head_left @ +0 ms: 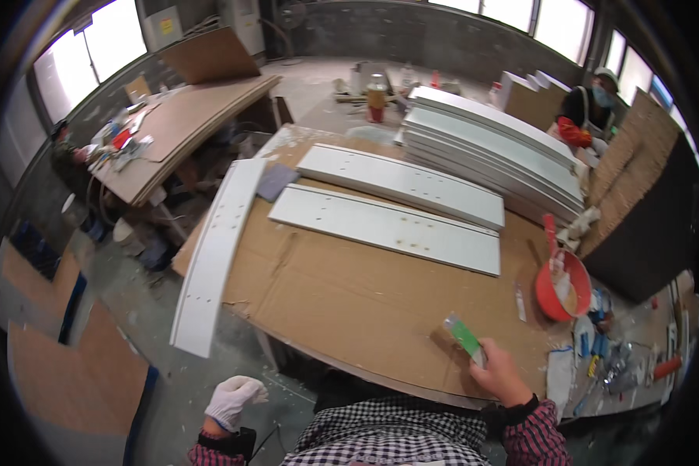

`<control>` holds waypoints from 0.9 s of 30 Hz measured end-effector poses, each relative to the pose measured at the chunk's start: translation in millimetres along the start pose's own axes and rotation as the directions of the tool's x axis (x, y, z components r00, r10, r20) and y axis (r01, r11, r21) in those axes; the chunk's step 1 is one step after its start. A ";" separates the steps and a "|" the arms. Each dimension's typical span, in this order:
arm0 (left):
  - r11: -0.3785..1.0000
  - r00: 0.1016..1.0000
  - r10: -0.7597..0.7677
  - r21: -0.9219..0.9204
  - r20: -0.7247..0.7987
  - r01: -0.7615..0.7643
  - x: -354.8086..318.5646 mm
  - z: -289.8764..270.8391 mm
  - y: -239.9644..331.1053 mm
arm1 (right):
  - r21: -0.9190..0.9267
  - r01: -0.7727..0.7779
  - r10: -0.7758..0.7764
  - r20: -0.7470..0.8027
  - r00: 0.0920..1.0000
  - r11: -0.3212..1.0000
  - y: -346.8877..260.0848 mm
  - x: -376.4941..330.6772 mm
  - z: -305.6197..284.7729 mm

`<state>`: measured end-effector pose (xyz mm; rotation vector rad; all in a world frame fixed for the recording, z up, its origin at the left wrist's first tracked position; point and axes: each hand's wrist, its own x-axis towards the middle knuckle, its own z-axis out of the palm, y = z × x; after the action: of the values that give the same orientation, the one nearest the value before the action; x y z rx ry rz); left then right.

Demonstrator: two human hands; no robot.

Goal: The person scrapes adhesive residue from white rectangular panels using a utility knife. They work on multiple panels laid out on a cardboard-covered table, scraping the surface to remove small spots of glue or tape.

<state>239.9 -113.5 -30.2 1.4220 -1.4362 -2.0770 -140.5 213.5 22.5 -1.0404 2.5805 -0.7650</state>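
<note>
My right hand [501, 375], bare, grips a small flat green tool [464, 335] with pale ends, held over the near right part of the cardboard-covered table [342, 299]. Its exact kind is unclear. My left hand [238, 398], in a white glove, hangs off the table's near left edge with its fingers curled in and nothing visible in them. Two white panels [388, 225] [400, 180] with small holes lie side by side across the table. A third white panel [219, 248] rests along the left edge, partly overhanging it.
A stack of white panels [481, 140] stands at the back right. A red bowl [550, 299] with paste sits at the right edge, by a side surface of tools [617, 365]. A grey pad [276, 182] lies among the panels. Two other people [586, 116] [74, 159] are farther off.
</note>
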 end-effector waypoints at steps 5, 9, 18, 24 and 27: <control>0.949 0.942 0.312 -0.089 0.124 -0.303 14.3 78.0 74.5 | 0.073 -0.022 0.025 -0.037 0.999 0.997 14.5 5.4 -24.7; 0.914 0.824 0.391 -0.068 0.409 -0.400 17.2 171.4 129.6 | 0.323 -0.073 0.094 -0.049 0.994 0.944 2.2 21.1 -22.9; 0.639 0.576 0.541 0.146 0.612 -0.755 8.4 251.3 130.0 | 0.772 -0.122 0.044 0.120 0.992 0.623 -98.3 46.1 -33.3; 0.818 0.583 0.381 0.032 0.718 -0.575 23.5 270.0 118.8 | 0.769 -0.072 0.007 0.088 0.996 0.635 -105.1 70.2 -29.1; 0.700 0.579 0.328 0.219 0.746 -0.680 8.8 282.3 139.7 | 0.719 -0.115 0.061 0.100 0.993 0.685 -111.3 77.9 -27.5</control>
<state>-36.6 -23.0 90.8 0.1570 -2.4334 -1.9186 -144.2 101.7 104.4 -0.6479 1.9185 -1.5184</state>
